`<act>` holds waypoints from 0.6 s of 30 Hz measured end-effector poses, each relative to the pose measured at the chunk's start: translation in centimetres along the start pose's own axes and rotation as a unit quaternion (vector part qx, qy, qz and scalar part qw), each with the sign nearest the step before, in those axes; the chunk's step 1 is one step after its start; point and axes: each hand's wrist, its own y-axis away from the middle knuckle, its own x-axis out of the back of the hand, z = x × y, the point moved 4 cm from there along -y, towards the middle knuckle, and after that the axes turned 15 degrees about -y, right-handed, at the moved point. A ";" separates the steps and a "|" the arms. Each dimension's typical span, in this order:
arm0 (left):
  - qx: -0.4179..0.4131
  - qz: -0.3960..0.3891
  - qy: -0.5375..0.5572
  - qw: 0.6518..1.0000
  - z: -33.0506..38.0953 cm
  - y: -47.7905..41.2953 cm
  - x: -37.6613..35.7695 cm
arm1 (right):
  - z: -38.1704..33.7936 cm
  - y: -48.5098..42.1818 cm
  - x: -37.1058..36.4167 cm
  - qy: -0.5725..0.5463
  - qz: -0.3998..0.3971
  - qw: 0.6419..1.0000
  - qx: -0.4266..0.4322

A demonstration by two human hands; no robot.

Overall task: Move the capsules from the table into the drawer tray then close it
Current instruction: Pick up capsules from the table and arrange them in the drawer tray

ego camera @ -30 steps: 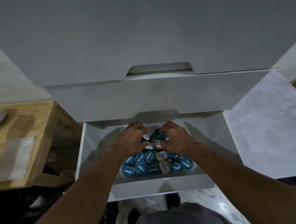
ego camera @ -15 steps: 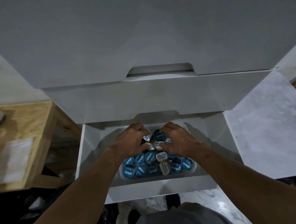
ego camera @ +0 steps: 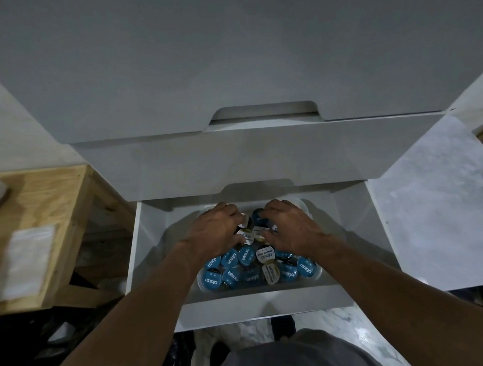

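The bottom drawer (ego camera: 259, 306) of a white cabinet stands pulled out. Inside it sits a clear tray (ego camera: 320, 274) heaped with several blue and white capsules (ego camera: 230, 258). My left hand (ego camera: 213, 232) lies on the back left of the heap, its fingers and thumb curled round capsules. My right hand (ego camera: 292, 227) mirrors it on the back right, its thumb and bent fingers closing on capsules too. The fingertips of both hands are hidden among the capsules. The rear of the tray is covered by my hands.
A shut drawer front (ego camera: 247, 159) overhangs the back of the open drawer. A wooden table (ego camera: 37, 195) with a plastic bag (ego camera: 24, 261) stands at the left. A pale marbled surface (ego camera: 434, 213) lies at the right. My lap is just below the drawer front.
Both hands have stayed on the back of the capsule heap, fingers shifting only slightly. The view has tilted a little.
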 end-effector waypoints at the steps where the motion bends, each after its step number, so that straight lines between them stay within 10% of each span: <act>1: -0.003 0.000 -0.006 1.000 0.1 0.0 0.0 | 0.0 0.0 -0.1 0.005 0.000 1.000 0.003; 18: -0.015 0.000 -0.033 0.999 0.7 0.6 -0.7 | -0.8 0.3 0.3 0.062 -0.039 0.997 0.036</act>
